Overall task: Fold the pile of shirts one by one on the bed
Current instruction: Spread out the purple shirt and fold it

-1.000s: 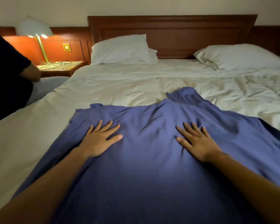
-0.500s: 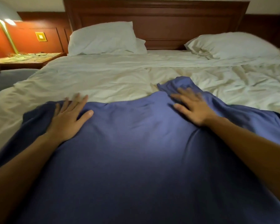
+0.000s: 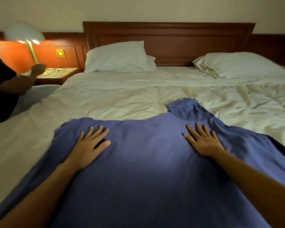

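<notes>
The blue shirt (image 3: 146, 170) runs lengthwise from the frame's bottom toward the headboard, both hands flat on it with fingers spread, left hand (image 3: 89, 145) and right hand (image 3: 204, 142) equally near its far edge.

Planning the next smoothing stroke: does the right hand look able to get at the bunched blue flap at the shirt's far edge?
Probably yes: the right hand lies flat on the shirt, the flap just beyond its fingertips, nothing between them.

A bedroom: a wide bed (image 3: 105, 99) with two pillows (image 3: 117, 56), wooden headboard (image 3: 171, 38) and bedside lamp (image 3: 25, 37).
</notes>
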Demonstrator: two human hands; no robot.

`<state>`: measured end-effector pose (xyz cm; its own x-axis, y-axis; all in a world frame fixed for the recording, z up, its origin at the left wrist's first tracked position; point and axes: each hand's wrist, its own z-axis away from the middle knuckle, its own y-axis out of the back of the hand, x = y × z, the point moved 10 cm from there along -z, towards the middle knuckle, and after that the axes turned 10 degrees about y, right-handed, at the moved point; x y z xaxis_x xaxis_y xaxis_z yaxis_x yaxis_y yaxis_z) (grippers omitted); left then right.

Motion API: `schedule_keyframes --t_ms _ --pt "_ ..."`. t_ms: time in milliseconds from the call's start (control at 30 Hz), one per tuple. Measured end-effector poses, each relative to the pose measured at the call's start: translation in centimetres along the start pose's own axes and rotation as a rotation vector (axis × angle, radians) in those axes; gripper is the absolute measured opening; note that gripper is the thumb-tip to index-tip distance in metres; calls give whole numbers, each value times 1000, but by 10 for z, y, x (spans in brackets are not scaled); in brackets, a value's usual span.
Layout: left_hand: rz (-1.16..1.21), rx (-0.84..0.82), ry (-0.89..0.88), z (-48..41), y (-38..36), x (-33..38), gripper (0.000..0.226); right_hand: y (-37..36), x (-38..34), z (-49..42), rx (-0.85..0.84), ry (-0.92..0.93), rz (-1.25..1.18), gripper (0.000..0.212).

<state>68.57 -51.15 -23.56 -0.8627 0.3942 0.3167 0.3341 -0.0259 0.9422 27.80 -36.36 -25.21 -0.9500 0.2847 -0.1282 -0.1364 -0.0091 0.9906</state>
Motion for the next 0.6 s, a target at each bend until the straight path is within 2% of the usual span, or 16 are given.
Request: schedule_keyframes --t_ms 100,167,267,333,433,467,500,533,600 --pt "72 -141 -2 71 7 -2 70 4 4 75 -72 4 62 60" --pt "17 -171 -80 126 14 -4 74 9 -6 129 -60 9 97 59" --pt "-80 -234 -158 209 19 -22 75 2 -28 218 -34 56 25 61" --pt "-137 -215 -54 243 32 -59 75 -3 -24 272 -29 63 -2 61" --pt "-271 -197 266 270 67 -102 54 2 7 329 -82 -51 54 62" --pt "-250 -202 333 278 76 -99 51 6 11 340 -112 -86 83 61" --pt "-220 -164 328 285 83 -86 49 11 9 348 -130 -101 96 61" --pt "-123 -144 297 296 84 -68 49 16 2 356 -133 -97 70 60" --pt "136 -208 158 327 77 -23 52 20 -23 377 -128 -43 -70 60"
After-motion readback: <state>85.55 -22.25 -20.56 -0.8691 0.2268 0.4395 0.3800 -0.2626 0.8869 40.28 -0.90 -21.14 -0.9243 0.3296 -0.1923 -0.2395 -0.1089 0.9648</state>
